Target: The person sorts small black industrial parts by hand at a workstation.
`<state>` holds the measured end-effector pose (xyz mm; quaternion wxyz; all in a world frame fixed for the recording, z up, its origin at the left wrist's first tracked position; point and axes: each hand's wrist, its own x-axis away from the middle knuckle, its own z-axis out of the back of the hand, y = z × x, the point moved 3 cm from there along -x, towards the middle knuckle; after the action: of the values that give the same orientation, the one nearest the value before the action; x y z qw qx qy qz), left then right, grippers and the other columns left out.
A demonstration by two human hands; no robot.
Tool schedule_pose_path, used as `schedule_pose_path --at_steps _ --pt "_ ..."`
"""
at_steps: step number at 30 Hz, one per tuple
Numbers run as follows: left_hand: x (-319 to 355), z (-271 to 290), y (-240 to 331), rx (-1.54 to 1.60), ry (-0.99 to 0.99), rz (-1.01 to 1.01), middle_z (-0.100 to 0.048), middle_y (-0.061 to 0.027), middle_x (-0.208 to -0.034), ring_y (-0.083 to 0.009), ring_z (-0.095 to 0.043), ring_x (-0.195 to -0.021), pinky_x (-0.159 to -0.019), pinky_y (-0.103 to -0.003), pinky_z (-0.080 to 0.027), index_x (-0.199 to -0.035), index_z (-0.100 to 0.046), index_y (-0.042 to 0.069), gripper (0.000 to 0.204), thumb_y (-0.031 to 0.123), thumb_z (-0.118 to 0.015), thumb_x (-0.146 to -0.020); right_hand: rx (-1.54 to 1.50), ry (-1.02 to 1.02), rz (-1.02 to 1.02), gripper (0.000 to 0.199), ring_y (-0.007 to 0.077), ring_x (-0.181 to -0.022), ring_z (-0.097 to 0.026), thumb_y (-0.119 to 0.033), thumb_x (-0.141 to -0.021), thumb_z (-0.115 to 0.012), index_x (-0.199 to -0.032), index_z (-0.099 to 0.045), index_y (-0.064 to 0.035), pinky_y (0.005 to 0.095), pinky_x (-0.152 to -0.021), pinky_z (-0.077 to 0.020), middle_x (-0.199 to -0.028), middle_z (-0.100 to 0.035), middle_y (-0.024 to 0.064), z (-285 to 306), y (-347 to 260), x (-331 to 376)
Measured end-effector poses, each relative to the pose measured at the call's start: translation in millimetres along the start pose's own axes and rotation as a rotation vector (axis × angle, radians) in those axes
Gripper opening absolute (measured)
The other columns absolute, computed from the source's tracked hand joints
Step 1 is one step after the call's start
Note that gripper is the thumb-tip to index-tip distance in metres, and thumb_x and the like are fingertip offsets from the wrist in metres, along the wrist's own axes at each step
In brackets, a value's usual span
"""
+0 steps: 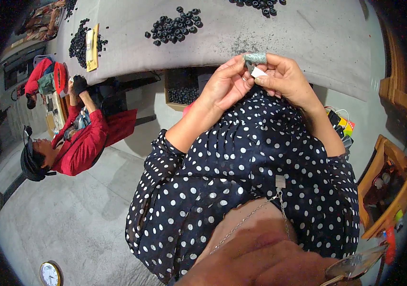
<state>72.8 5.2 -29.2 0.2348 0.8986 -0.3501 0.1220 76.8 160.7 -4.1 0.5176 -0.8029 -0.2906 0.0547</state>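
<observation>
Both my hands meet just in front of the table's near edge, above my lap. My left hand is closed, its thumb and forefinger pinching a small dark part, mostly hidden by the fingers. My right hand is closed on a small white pointed piece, held under the thumb close beside the dark part. A speckled grey-green wrap covers a fingertip of that hand. On the cloth beyond lie dark crumbs and a pile of small black ring-like parts.
More black parts lie at the table's far side, and another heap beside a yellow strip at left. Under the table stands a box of black pieces. A person in red works at left. A wooden chair stands at right.
</observation>
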Motion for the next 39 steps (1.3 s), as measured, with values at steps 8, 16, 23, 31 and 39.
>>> schedule_pose_path --at_steps 8,16,23,31,39 --pt "2 -4 0 -0.039 0.074 -0.024 -0.059 -0.0108 -0.104 -0.0169 -0.059 -0.090 -0.075 -0.028 -0.052 -0.116 -0.050 0.000 0.027 0.014 -0.050 -0.093 -0.011 0.026 0.041 0.025 0.0009 -0.065 -0.053 -0.014 -0.085 -0.064 -0.104 -0.056 0.0001 0.0142 -0.050 -0.0412 -0.087 -0.062 0.0026 -4 3 0" --pt "1 2 -1 0.037 -0.021 -0.004 -0.059 -0.0108 -0.103 -0.0164 -0.059 -0.088 -0.074 -0.028 -0.052 -0.117 -0.049 0.000 0.028 0.014 -0.050 -0.092 0.025 0.036 -0.034 0.028 0.0007 -0.056 -0.050 -0.015 -0.084 -0.065 -0.107 -0.057 -0.0005 0.0132 -0.045 -0.0383 -0.087 -0.063 0.0018 1 2 0" --pt "1 -9 2 -0.084 0.065 -0.027 -0.059 -0.0039 -0.088 -0.0113 -0.058 -0.078 -0.071 -0.026 -0.052 -0.107 -0.053 0.003 0.021 0.016 -0.054 -0.091 0.038 0.033 -0.048 0.031 0.0002 -0.052 -0.049 -0.015 -0.083 -0.065 -0.111 -0.056 -0.0022 0.0126 -0.040 -0.0346 -0.085 -0.063 -0.0002 3 6 -1" --pt "-1 0 4 -0.117 0.016 -0.018 -0.059 -0.0027 -0.085 -0.0118 -0.057 -0.077 -0.071 -0.026 -0.051 -0.114 -0.053 0.003 0.032 0.017 -0.062 -0.086 -0.051 0.002 -0.023 0.036 0.0000 -0.051 -0.049 -0.016 -0.083 -0.066 -0.114 -0.055 -0.0007 0.0124 -0.039 -0.0344 -0.084 -0.063 0.0011 3 6 -2" --pt "-1 -1 4 -0.082 -0.015 -0.020 -0.061 -0.0089 -0.096 -0.0140 -0.058 -0.077 -0.071 -0.029 -0.051 -0.115 -0.054 0.000 0.029 0.012 -0.057 -0.089 -0.111 0.037 -0.015 0.029 0.0002 -0.048 -0.047 -0.014 -0.083 -0.065 -0.108 -0.060 -0.0006 0.0125 -0.038 -0.0335 -0.079 -0.063 0.0009 10 16 -5"
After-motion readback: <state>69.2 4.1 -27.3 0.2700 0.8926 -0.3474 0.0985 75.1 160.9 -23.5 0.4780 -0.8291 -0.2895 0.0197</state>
